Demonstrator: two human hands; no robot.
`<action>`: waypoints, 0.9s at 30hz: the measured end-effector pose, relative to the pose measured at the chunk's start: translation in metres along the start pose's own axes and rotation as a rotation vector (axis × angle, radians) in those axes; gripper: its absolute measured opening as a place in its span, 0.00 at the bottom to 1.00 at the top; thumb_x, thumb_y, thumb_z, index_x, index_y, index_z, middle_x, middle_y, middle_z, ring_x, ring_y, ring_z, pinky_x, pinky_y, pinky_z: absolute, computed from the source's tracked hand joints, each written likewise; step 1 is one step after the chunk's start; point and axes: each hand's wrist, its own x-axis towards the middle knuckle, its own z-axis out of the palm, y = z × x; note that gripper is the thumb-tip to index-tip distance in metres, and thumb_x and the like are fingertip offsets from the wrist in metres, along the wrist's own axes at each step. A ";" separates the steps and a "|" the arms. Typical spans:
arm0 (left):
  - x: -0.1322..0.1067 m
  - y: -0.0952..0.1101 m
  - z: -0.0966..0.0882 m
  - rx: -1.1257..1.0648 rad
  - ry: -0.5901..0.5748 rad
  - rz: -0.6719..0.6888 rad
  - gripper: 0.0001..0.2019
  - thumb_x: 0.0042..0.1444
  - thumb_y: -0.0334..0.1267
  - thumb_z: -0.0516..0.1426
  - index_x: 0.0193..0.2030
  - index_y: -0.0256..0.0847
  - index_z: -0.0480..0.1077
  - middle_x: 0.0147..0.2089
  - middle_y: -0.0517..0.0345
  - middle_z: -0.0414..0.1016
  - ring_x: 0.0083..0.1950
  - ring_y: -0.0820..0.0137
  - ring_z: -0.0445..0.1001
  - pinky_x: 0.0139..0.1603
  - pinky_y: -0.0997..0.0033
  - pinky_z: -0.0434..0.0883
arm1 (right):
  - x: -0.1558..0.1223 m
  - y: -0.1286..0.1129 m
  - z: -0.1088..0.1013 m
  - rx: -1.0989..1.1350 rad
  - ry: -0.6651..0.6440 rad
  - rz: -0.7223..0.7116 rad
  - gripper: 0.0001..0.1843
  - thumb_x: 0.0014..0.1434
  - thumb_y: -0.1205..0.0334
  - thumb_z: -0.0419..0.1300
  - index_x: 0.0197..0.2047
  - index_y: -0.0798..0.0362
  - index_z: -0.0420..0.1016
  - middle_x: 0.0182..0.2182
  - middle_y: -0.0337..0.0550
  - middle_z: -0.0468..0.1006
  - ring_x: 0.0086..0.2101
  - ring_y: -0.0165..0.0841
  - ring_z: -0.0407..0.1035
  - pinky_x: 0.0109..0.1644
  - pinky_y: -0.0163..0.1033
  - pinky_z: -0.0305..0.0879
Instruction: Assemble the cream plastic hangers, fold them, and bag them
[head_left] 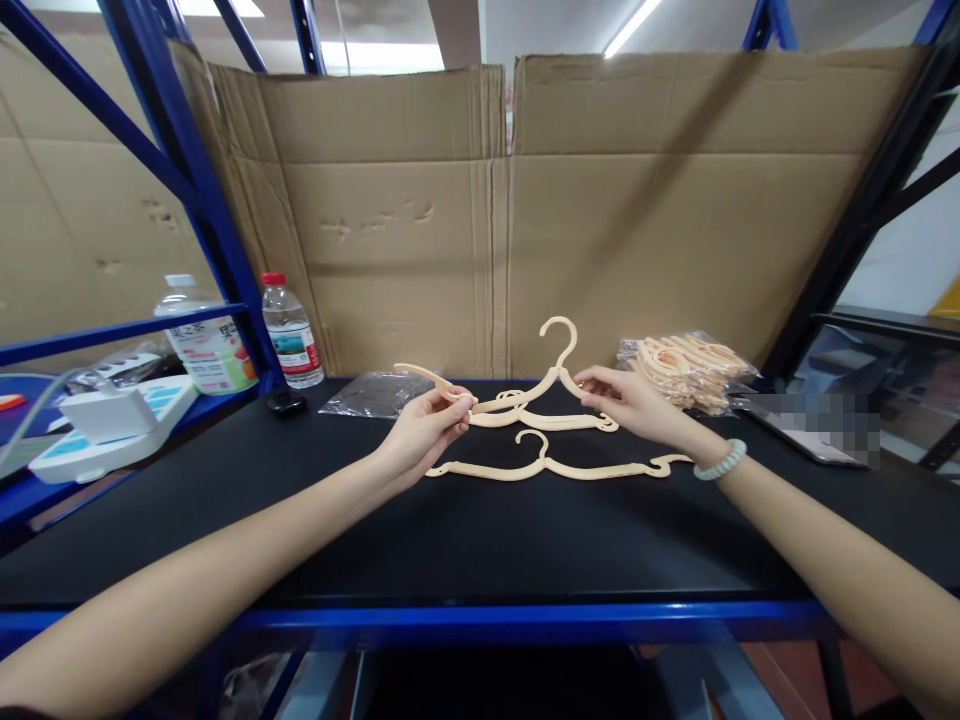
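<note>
A cream plastic hanger (556,352) is held up just above the black shelf top (480,540), hook upward. My left hand (424,432) pinches its left arm and my right hand (630,400) pinches its right shoulder. Under it a second cream hanger (559,423) lies flat on the black surface. Nearer to me lies a third hanger (559,467), also flat. A pale bead bracelet (721,460) is on my right wrist.
A clear bag of more cream hangers (686,370) sits at the back right. An empty clear bag (371,393) lies back left, beside a small dark object (286,402) and a water bottle (291,330). Cardboard sheets (495,210) wall the back; blue rack posts (187,170) stand left.
</note>
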 end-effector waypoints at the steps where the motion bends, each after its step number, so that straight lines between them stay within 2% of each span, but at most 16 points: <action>1: -0.001 0.001 0.001 0.000 -0.006 -0.008 0.06 0.49 0.29 0.64 0.31 0.34 0.70 0.29 0.60 0.67 0.30 0.78 0.67 0.32 0.80 0.68 | -0.001 -0.001 -0.003 0.020 -0.001 -0.010 0.11 0.62 0.56 0.54 0.45 0.52 0.69 0.35 0.44 0.75 0.32 0.33 0.68 0.35 0.38 0.67; 4: -0.003 0.003 0.003 -0.018 -0.014 -0.037 0.06 0.51 0.30 0.62 0.31 0.37 0.67 0.32 0.61 0.67 0.34 0.75 0.69 0.35 0.76 0.70 | -0.002 -0.001 -0.006 0.106 -0.022 -0.016 0.10 0.63 0.56 0.53 0.43 0.52 0.67 0.34 0.44 0.74 0.31 0.32 0.68 0.35 0.39 0.67; 9: -0.004 0.004 0.003 -0.090 -0.060 -0.088 0.05 0.55 0.27 0.58 0.32 0.38 0.65 0.44 0.56 0.71 0.41 0.70 0.74 0.42 0.68 0.73 | -0.003 -0.002 -0.006 0.111 -0.043 -0.031 0.08 0.63 0.57 0.53 0.42 0.52 0.67 0.31 0.42 0.73 0.29 0.31 0.67 0.32 0.37 0.66; 12: -0.005 0.005 0.003 -0.101 -0.107 -0.091 0.05 0.57 0.27 0.56 0.32 0.38 0.64 0.42 0.54 0.73 0.38 0.71 0.75 0.37 0.72 0.73 | -0.003 -0.002 -0.006 0.082 -0.041 -0.030 0.09 0.63 0.57 0.53 0.42 0.52 0.68 0.32 0.43 0.74 0.32 0.33 0.69 0.33 0.37 0.66; 15: -0.005 0.005 0.003 -0.096 -0.106 -0.089 0.05 0.57 0.26 0.55 0.33 0.38 0.64 0.39 0.55 0.73 0.35 0.72 0.75 0.34 0.75 0.74 | -0.003 -0.001 -0.007 0.064 -0.040 -0.026 0.10 0.62 0.56 0.54 0.43 0.52 0.69 0.32 0.43 0.74 0.32 0.34 0.70 0.33 0.38 0.66; 27: -0.005 0.003 0.003 -0.076 -0.109 -0.091 0.06 0.56 0.25 0.55 0.31 0.36 0.64 0.36 0.55 0.73 0.32 0.73 0.75 0.31 0.76 0.74 | -0.004 -0.005 -0.004 0.033 -0.028 -0.029 0.07 0.62 0.60 0.53 0.43 0.51 0.68 0.31 0.41 0.74 0.29 0.31 0.68 0.31 0.36 0.65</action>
